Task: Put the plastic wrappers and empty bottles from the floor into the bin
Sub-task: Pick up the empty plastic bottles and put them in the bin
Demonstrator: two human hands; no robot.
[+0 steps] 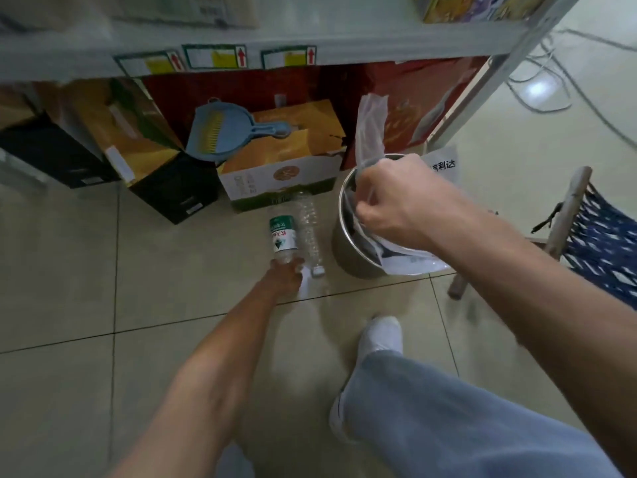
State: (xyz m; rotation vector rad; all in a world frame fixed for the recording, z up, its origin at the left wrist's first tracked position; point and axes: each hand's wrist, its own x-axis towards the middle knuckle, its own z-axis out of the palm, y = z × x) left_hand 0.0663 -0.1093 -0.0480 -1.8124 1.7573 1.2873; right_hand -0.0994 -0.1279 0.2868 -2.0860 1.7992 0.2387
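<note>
Two empty clear bottles lie side by side on the tiled floor left of the bin. My left hand (287, 272) is closed around the neck end of the green-labelled bottle (283, 238). The bare ribbed bottle (309, 229) lies just to its right, its white cap towards me. My right hand (389, 201) hovers over the round metal bin (344, 248), gripping a clear plastic wrapper (371, 127) that sticks up above the fist. More white plastic (410, 262) hangs over the bin's near rim.
Cardboard boxes (281, 167) crowd the space under a metal shelf (241, 39), a blue dustpan (213, 132) resting on them. A wooden-framed seat with blue fabric (599, 243) stands right of the bin. Cables (551, 84) trail across the far floor. My leg and white shoe (381, 336) are below.
</note>
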